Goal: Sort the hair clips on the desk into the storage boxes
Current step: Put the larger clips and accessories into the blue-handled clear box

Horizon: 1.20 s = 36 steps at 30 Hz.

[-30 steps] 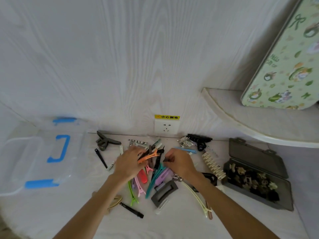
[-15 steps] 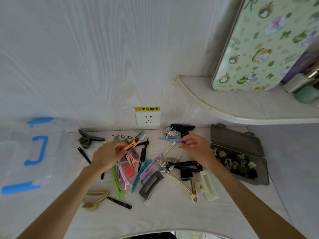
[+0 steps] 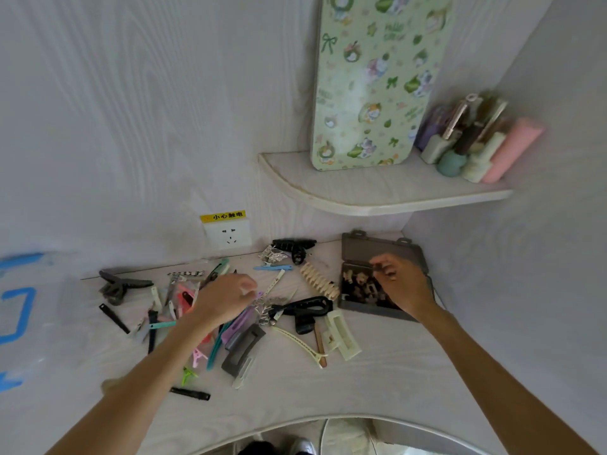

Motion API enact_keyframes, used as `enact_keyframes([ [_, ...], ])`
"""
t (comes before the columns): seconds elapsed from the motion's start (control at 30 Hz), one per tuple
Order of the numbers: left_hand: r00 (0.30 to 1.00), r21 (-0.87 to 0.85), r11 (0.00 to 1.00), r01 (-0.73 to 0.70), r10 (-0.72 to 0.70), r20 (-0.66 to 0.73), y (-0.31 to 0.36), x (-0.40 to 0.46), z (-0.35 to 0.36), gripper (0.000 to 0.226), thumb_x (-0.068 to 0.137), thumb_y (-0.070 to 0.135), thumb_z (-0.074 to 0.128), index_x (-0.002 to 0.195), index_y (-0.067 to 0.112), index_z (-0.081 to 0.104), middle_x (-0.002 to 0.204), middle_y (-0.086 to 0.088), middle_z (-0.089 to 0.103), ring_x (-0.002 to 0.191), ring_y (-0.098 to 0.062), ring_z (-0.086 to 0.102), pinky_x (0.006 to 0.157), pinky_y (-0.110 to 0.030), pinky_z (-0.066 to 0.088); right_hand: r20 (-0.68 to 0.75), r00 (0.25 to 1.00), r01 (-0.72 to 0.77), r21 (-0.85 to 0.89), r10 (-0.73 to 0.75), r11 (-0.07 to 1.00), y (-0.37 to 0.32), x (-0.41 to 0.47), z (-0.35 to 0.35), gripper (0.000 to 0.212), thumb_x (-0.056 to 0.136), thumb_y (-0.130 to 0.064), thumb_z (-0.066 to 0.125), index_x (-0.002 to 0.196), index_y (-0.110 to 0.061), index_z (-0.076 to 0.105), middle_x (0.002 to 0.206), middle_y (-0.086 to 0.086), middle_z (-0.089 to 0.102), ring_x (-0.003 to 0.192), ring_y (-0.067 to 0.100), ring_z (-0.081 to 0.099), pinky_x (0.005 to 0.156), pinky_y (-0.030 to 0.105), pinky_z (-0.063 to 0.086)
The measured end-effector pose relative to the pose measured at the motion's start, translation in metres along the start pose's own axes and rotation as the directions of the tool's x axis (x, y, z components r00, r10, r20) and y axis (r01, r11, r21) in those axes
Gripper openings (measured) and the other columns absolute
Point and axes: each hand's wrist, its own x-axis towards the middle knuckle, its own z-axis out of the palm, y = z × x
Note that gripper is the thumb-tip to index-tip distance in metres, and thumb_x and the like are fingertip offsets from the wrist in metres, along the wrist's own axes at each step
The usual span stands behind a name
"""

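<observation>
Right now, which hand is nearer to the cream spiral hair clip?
Right, though only narrowly. The right hand is over the grey storage box, just right of the cream spiral hair clip. The left hand is over the pile of clips, further to its left.

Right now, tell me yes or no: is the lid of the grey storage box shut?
No, the grey storage box lies open, lid folded back toward the wall, small clips visible inside, and the right hand hovers over it.
</observation>
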Motion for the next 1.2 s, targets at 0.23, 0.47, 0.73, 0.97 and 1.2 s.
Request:
enact_keyframes([
  [0.23,0.979,0.034,0.999,0.013,-0.02,0.204,0.01,0.0,0.006,0.027,0.093,0.026,0.053,0.118,0.023,0.061,0.121,0.006,0.064,0.106,-0.009,0.062,0.098,-0.031,0.048,0.125,0.991,0.074,-0.137,-0.057,0.988,0.004,-0.012,-0.008,0.027,0.089,-0.011,0.058,0.115,-0.019,0.063,0.121,0.002,0.061,0.112,0.02,0.056,0.091,0.025,0.044],
  [0.47,0.973,-0.04,0.977,0.208,-0.211,-0.093,-0.045,-0.067,-0.049,0.021,0.093,0.022,0.051,0.108,0.027,0.064,0.109,0.003,0.068,0.095,-0.017,0.067,0.078,-0.034,0.055,0.338,0.907,0.29,-0.063,-0.253,0.955,-0.085,0.009,0.061,0.026,0.091,-0.011,0.052,0.113,-0.018,0.064,0.116,0.0,0.061,0.106,0.018,0.057,0.084,0.026,0.043],
  [0.73,0.69,-0.257,0.899,0.354,-0.437,-0.577,-0.141,-0.161,-0.103,0.022,0.088,0.016,0.055,0.101,0.031,0.065,0.1,0.012,0.064,0.098,-0.008,0.06,0.086,-0.029,0.046,0.573,0.692,0.502,0.054,-0.439,0.863,-0.244,0.0,0.169,0.025,0.092,-0.013,0.05,0.11,-0.019,0.065,0.121,0.0,0.063,0.104,0.014,0.059,0.089,0.027,0.046],
  [0.97,0.785,0.042,0.909,0.415,-0.334,-0.522,-0.235,-0.213,-0.091,0.051,0.097,0.051,0.019,0.121,0.027,0.057,0.117,0.001,0.067,0.106,-0.023,0.065,0.079,-0.037,0.055,0.676,0.496,0.724,0.024,-0.545,0.689,-0.353,-0.036,0.262,0.044,0.097,-0.015,0.038,0.141,-0.015,0.036,0.152,0.002,0.029,0.14,0.021,0.026,0.114,0.029,0.02],
  [1.2,0.854,0.156,0.918,0.364,-0.263,-0.449,-0.255,-0.219,-0.083,0.041,0.079,0.033,0.035,0.116,0.038,0.051,0.118,0.012,0.066,0.11,-0.012,0.063,0.092,-0.04,0.049,0.478,0.533,0.835,-0.166,-0.698,0.524,-0.363,-0.044,0.29,0.059,0.083,-0.049,0.024,0.104,-0.017,0.069,0.11,0.008,0.067,0.099,0.032,0.061,0.086,0.042,0.046],
])
